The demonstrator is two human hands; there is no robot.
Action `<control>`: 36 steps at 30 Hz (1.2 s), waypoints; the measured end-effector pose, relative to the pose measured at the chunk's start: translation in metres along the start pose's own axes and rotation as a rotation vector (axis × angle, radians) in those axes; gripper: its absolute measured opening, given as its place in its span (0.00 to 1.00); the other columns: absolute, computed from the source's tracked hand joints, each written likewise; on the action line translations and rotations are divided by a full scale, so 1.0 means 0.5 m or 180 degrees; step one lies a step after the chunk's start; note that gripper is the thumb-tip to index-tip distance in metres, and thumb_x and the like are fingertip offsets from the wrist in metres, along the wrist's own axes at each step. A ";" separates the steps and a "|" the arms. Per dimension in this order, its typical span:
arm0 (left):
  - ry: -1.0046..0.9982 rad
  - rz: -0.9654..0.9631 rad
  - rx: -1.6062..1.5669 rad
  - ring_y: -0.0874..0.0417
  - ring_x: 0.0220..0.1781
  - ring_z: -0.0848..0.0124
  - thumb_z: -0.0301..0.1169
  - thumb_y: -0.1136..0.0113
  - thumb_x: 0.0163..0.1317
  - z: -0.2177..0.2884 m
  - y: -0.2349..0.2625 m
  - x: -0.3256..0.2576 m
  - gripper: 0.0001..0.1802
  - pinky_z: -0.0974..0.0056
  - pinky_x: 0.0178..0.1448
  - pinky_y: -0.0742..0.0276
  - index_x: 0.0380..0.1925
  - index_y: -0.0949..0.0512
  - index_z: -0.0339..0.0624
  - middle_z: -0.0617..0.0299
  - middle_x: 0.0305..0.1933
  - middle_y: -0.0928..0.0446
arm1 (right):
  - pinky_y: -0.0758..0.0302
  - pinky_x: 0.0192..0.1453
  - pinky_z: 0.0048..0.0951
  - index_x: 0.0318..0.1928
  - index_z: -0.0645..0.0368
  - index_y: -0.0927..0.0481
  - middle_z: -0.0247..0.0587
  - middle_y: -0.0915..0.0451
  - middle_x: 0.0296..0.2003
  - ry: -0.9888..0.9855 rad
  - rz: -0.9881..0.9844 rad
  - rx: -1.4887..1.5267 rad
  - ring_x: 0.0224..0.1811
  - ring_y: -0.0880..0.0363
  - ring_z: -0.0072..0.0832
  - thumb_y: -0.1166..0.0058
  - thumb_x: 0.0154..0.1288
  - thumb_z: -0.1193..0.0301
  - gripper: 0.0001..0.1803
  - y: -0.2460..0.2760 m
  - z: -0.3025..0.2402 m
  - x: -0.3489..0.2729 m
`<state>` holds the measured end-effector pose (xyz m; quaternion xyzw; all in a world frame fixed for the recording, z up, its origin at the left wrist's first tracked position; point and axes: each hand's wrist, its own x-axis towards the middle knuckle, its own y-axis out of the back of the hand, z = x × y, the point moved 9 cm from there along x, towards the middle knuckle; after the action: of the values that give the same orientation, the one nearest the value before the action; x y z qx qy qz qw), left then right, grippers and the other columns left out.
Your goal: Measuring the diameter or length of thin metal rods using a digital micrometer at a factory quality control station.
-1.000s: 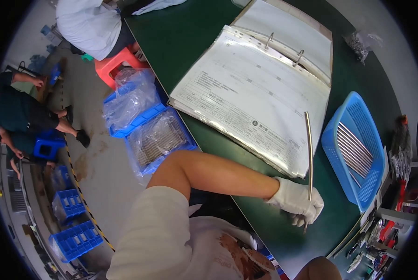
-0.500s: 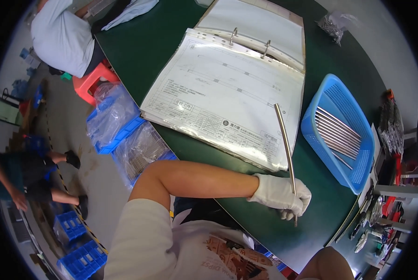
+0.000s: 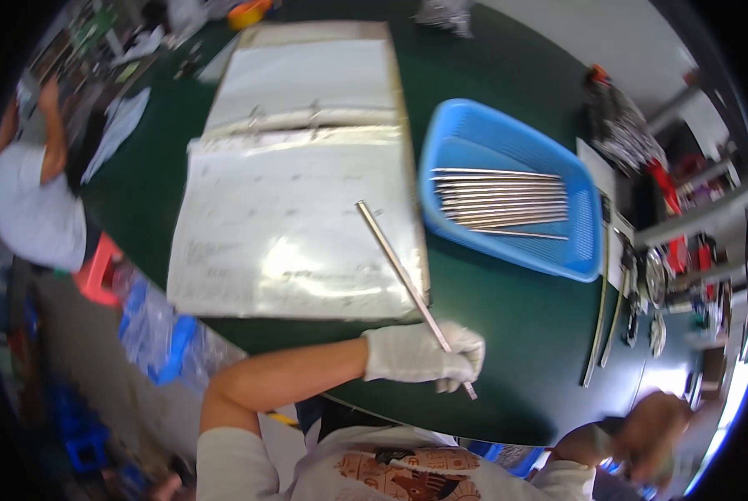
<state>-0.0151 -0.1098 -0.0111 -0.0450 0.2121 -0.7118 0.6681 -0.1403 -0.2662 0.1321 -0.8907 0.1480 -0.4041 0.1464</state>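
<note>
Green table, gloved left hand (grip closed) around metal rod

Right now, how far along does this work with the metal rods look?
A batch of metal rods already lies side by side in the blue basket. One long rod is in the gloved left hand, slanting over the open binder. The right hand is blurred at the lower edge. How many remain can't be told.

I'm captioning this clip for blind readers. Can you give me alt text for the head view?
A white-gloved left hand holds a long thin metal rod over a green table, beside an open ring binder. A blue basket of similar rods lies to the right; the bare right hand sits blurred at the lower right.
</note>
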 end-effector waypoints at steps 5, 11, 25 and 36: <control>0.0288 0.0144 0.0867 0.31 0.24 0.75 0.31 0.55 0.54 0.050 0.062 -0.114 0.10 0.71 0.30 0.34 0.20 0.27 0.37 0.63 0.20 0.31 | 0.34 0.13 0.22 0.50 0.67 0.41 0.50 0.27 0.20 -0.2131 0.0486 -0.0029 0.10 0.33 0.28 0.48 0.47 0.63 0.31 -0.029 0.232 -0.065; 0.1270 0.1892 0.3536 0.27 0.17 0.66 0.44 0.52 0.58 0.231 0.167 -0.090 0.21 0.62 0.27 0.32 0.17 0.26 0.38 0.58 0.13 0.29 | 0.33 0.17 0.22 0.45 0.68 0.35 0.52 0.25 0.24 -0.2961 0.0576 0.1463 0.13 0.31 0.28 0.53 0.52 0.64 0.23 -0.005 0.302 -0.155; 0.1279 0.1574 0.7061 0.21 0.27 0.60 0.49 0.58 0.58 0.271 0.304 0.197 0.26 0.57 0.35 0.31 0.19 0.21 0.41 0.55 0.21 0.23 | 0.33 0.21 0.17 0.41 0.67 0.29 0.45 0.23 0.27 -0.3353 -0.0111 0.1856 0.16 0.30 0.19 0.55 0.55 0.67 0.17 -0.063 0.325 -0.187; 0.0369 0.0530 0.5875 0.22 0.29 0.56 0.39 0.49 0.53 0.205 0.157 0.233 0.14 0.57 0.36 0.27 0.23 0.27 0.39 0.51 0.24 0.25 | 0.33 0.21 0.19 0.41 0.67 0.30 0.47 0.23 0.28 -0.3405 0.0137 0.1889 0.16 0.30 0.22 0.54 0.55 0.65 0.18 -0.041 0.331 -0.177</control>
<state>0.0818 -0.2489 0.0277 0.5555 -0.4028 -0.5496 0.4766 -0.0668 -0.1903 -0.0246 -0.8881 -0.0470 0.0782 0.4504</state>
